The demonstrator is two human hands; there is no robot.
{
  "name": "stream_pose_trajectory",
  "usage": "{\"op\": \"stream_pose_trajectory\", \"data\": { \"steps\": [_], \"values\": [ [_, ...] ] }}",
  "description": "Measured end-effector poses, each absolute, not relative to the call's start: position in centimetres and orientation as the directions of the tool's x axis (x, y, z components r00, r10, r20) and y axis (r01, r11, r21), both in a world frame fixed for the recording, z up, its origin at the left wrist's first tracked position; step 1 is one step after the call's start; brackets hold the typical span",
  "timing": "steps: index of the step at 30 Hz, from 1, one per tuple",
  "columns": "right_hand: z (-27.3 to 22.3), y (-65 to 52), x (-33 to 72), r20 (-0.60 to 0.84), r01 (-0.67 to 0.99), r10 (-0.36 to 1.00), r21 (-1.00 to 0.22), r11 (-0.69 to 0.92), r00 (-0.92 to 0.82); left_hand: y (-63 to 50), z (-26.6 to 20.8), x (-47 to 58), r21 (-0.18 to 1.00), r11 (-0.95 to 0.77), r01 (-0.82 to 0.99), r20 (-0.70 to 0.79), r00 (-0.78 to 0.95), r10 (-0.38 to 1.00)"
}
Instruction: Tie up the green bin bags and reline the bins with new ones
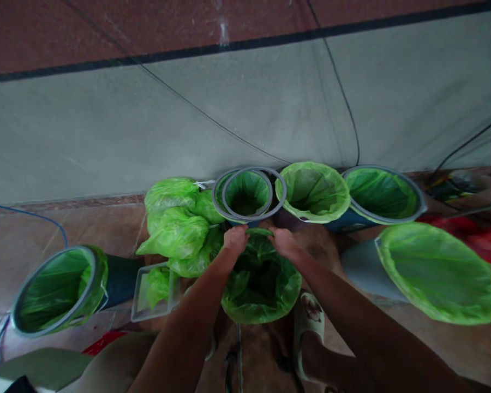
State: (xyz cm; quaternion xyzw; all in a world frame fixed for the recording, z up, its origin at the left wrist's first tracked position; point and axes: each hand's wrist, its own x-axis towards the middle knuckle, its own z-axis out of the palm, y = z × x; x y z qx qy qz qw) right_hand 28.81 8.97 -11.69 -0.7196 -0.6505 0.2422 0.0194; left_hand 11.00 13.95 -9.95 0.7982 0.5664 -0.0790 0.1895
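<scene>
Between my feet stands a bin lined with a green plastic bag (262, 311), its mouth facing up. My left hand (235, 239) is closed on the far left part of the bag's edge. Opposite it, my right hand (284, 242) grips the same far edge a little to the right, and a strip of green plastic stretches between the two. Just beyond my hands sit grey bin rings (279, 185), stacked on a lined bin. Bulging green bags (180, 234) lie to the left of my left hand.
More green-lined bins stand about: one by the wall (343, 196), a grey-rimmed one (417, 191), a tilted one at right (360, 267), another at far left (123, 278). A clear plastic tub (137, 297) holds green plastic. Cables (343, 87) hang down the wall.
</scene>
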Motion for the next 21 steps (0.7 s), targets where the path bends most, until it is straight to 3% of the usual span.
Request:
{"op": "stream_pose_trajectory", "data": {
  "steps": [3,8,12,14,17,19,21],
  "values": [
    [-11.7,8.2,29.4,-0.329,0.918,0.937,-0.326,-0.228,0.116,13.7,-9.8,10.0,0.223,-0.271,0.936,-0.318,0.333,0.888],
    [-12.2,3.8,29.5,-0.311,0.816,0.839,-0.243,-0.525,0.447,13.8,-9.2,8.3,0.303,-0.207,0.93,-0.318,0.303,0.898],
    [-13.2,-1.2,28.8,-0.317,0.693,0.762,-0.319,-0.646,0.564,14.3,-8.6,8.2,0.415,-0.219,0.883,-0.318,0.366,0.874],
    [-13.0,-2.4,28.6,-0.276,0.663,0.768,-0.389,-0.639,0.578,14.5,-8.3,8.8,0.46,-0.236,0.856,-0.292,0.397,0.87],
    [-11.9,-0.9,28.5,-0.099,0.707,0.832,-0.479,-0.52,0.545,14.6,-8.2,10.3,0.472,-0.281,0.835,-0.24,0.429,0.871],
    [-11.0,1.7,28.5,-0.022,0.763,0.895,-0.515,-0.392,0.446,14.6,-8.3,11.4,0.427,-0.311,0.849,-0.245,0.44,0.864],
    [-10.3,4.5,28.5,-0.033,0.806,0.947,-0.516,-0.291,0.321,14.6,-8.5,12.1,0.354,-0.343,0.87,-0.282,0.449,0.848]
  ]
}}
